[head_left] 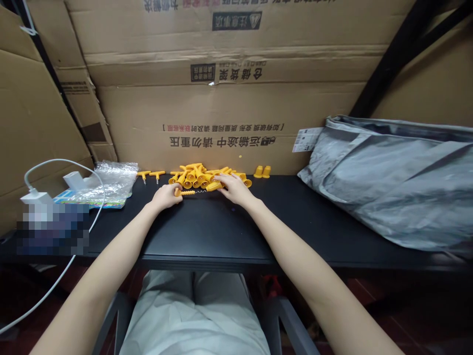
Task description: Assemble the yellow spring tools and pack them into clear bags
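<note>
My left hand (pixel 165 197) is closed on a yellow corkscrew (pixel 187 193), held level with its metal spiral pointing right. My right hand (pixel 235 189) grips a yellow plastic sleeve (pixel 213 186) between thumb and fingers, just beside the spiral's tip; the two parts look apart. Directly behind both hands lies a pile of yellow cone-shaped sleeves (pixel 192 176) and T-handles, partly covered by my right fingers. Two T-handled corkscrews (pixel 157 173) lie to the left of the pile, spirals toward me. On the right, two yellow pieces (pixel 262 171) stand upright side by side.
A grey fabric bag (pixel 391 182) fills the right of the black table (pixel 221 231). Clear plastic packaging (pixel 111 180), a white charger (pixel 37 202) with its cable, and a blurred-out object (pixel 55 229) are at the left. A cardboard wall (pixel 229 103) closes off the back.
</note>
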A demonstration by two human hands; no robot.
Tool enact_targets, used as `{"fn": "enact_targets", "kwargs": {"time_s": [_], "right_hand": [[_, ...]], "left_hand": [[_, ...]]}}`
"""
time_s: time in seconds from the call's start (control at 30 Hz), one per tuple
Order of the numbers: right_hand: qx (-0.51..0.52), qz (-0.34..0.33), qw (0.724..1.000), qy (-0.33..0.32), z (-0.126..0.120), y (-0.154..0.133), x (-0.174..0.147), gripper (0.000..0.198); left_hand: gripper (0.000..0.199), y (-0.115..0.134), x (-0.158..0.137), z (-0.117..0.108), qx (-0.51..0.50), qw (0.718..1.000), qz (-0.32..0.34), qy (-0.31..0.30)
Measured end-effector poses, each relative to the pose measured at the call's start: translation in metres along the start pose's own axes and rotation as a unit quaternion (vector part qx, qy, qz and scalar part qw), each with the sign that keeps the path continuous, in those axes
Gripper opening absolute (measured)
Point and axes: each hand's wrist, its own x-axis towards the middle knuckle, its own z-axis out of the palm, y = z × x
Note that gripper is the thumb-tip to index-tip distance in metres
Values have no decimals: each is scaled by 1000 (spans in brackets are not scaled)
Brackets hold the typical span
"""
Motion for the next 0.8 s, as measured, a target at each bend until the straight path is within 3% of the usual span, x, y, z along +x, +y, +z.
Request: {"fn": "enact_targets", "kwargs": {"time_s": [0.17, 0.4, 0.63, 0.8], "right_hand": [[24, -11, 1000, 2, 1, -5, 1, 42], [129, -14, 992, -7, 2, -20, 1, 44], [157, 30, 987, -34, 1, -20, 0, 44], [178, -3, 984, -15, 5, -17, 1, 42]], "left_hand": [[32, 0, 0, 0, -10, 1000, 12, 16], [27, 2, -1, 2, -33, 990, 125, 49], [28, 1, -2, 1, 6, 985, 161, 63], [27, 8, -5, -1, 30, 987, 150, 47]]}}
